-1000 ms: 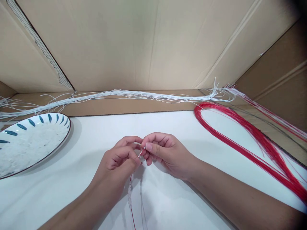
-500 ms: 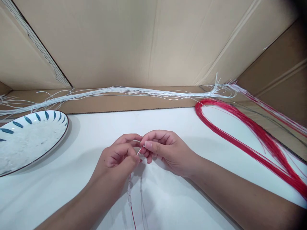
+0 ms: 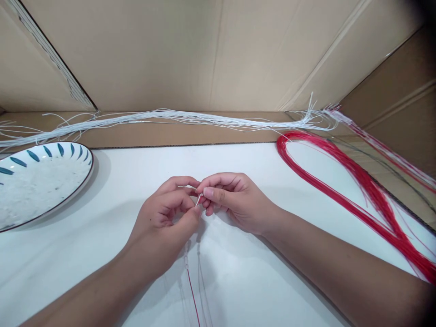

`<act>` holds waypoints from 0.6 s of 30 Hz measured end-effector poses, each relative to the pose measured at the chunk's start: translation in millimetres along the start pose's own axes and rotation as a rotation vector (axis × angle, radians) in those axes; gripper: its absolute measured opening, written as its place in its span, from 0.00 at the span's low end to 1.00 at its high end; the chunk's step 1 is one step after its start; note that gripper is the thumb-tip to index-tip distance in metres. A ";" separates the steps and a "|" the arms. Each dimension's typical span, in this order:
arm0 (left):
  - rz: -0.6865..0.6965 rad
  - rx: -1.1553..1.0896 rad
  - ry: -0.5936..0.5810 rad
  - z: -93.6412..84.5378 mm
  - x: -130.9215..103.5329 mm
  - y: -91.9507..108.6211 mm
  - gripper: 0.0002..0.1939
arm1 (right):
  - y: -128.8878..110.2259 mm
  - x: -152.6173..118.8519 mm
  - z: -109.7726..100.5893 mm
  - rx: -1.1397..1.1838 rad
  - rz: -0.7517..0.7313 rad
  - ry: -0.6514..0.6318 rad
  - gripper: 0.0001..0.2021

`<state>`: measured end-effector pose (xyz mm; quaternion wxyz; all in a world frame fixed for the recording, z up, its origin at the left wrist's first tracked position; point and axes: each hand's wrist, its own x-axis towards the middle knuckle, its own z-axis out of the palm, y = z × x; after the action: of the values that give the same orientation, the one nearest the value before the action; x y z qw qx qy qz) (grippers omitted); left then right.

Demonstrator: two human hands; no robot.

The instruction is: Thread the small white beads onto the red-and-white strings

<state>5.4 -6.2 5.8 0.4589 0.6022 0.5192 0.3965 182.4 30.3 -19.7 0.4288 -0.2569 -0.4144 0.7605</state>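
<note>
Over the middle of the white tabletop my two hands meet, fingertips close together. My left hand (image 3: 170, 209) pinches a thin red and white cord (image 3: 198, 200) between thumb and forefinger. The cord's upper end sits in the pinch of my right hand (image 3: 235, 197), where a tiny pale bit shows at the fingertips. Below my left hand hangs a short row of clear beads (image 3: 186, 260), threaded on a red cord (image 3: 192, 290) that runs down out of view. Exactly how the cords join is hidden by my fingers.
At the left stands an oval plate (image 3: 89, 169) with blue leaf marks, holding small clear pieces. A bundle of white cords (image 3: 190, 117) lies along the cardboard wall (image 3: 153, 54). To the right is a loop of red cords (image 3: 316, 182), with red-and-white strands (image 3: 384, 147) beyond it.
The whole view has shifted slightly, so things appear higher. My hands keep the same pinch on the cord, and the hanging beads sit more behind my left hand.
</note>
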 end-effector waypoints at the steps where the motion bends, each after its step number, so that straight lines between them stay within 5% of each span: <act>1: 0.001 -0.002 0.002 -0.1 0.2 -0.1 0.13 | -0.2 0.0 0.1 -0.002 0.000 -0.002 0.07; 18: -0.021 0.031 -0.034 -1.9 1.3 -2.0 0.12 | 1.8 -0.6 -1.6 -0.021 0.006 -0.014 0.07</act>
<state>3.2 -4.5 4.4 0.4624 0.6103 0.5238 0.3733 183.1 29.9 -22.0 0.4209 -0.2573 -0.4246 0.7592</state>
